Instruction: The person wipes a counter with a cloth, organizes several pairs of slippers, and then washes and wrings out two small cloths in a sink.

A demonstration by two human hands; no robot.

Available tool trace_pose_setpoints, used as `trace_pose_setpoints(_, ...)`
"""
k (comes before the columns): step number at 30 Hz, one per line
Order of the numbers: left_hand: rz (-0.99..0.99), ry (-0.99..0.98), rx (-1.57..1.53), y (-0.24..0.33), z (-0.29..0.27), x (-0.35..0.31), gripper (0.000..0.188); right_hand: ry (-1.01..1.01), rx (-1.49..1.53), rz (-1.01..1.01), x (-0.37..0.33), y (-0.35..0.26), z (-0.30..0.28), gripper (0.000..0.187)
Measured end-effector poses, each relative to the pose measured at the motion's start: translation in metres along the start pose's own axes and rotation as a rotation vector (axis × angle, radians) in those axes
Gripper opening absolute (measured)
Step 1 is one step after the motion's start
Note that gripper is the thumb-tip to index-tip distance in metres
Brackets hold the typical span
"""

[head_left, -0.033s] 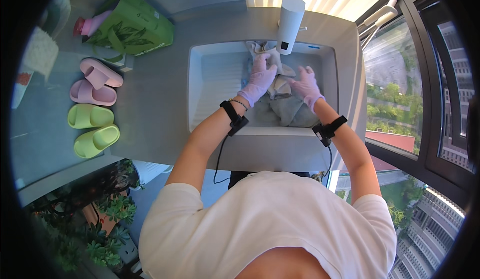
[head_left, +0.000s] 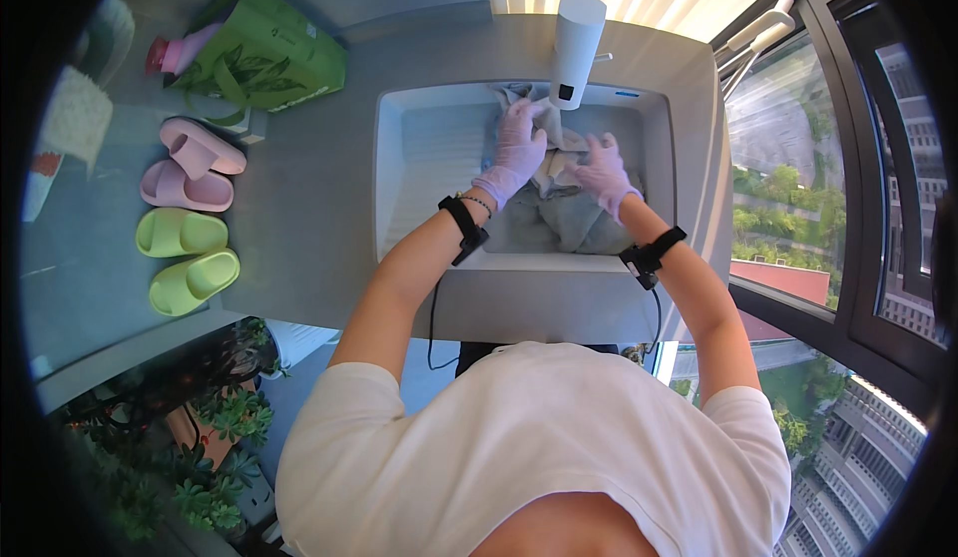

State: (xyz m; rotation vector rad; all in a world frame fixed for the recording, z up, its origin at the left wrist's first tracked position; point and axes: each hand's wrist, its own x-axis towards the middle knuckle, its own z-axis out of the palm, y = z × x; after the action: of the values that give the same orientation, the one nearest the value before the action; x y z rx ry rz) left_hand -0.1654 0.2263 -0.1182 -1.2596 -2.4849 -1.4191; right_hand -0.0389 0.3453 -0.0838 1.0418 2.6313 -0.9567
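Both my hands wear thin pink-purple gloves and work over a white sink [head_left: 391,173]. In its upper middle part, my left hand [head_left: 517,150] is closed over a bunched light-grey cloth [head_left: 571,140]; its fingertips are partly lost against the folds. To the right, my right hand [head_left: 605,174] has its fingers spread and slightly bent. Its thumb side is beside a beige-white fold [head_left: 555,172] of the cloth; whether they touch is unclear. Below both hands a darker grey wet cloth [head_left: 579,223] lies heaped on the sink's floor.
A white faucet [head_left: 579,53] stands over the sink's far edge. Leftward on the grey counter [head_left: 309,188] are a green bag [head_left: 269,53], pink slippers [head_left: 190,183] and lime-green slippers [head_left: 185,258]. A dark-framed window [head_left: 848,158] stands at the right. Potted plants [head_left: 215,437] are at lower left.
My right hand has shifted slightly left, toward the beige-white fold. My left hand has moved a little, and its fingertips are slightly farther up over the cloth.
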Motion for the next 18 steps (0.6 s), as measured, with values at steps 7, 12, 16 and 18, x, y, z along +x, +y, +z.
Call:
trace_pose_setpoints(7,-0.168,-0.824,0.468,-0.05,0.008,0.008,0.051,-0.368,-0.294,-0.175,0.023,0.004,0.05,0.063)
trace_pose_setpoints(12,-0.331,-0.97,0.597,-0.055,0.032,0.01,0.06,-0.507,-0.478,-0.043,0.067,0.032,0.035,0.042)
trace_pose_setpoints(16,-0.373,-1.106,0.536,-0.022,0.0,0.03,0.07,-0.294,-0.26,0.017,0.089,0.058,0.028,0.036)
trace_pose_setpoints(18,-0.468,-1.016,0.541,-0.033,-0.004,0.027,0.066,-0.242,-0.192,0.033,0.098,0.051,0.021,0.038)
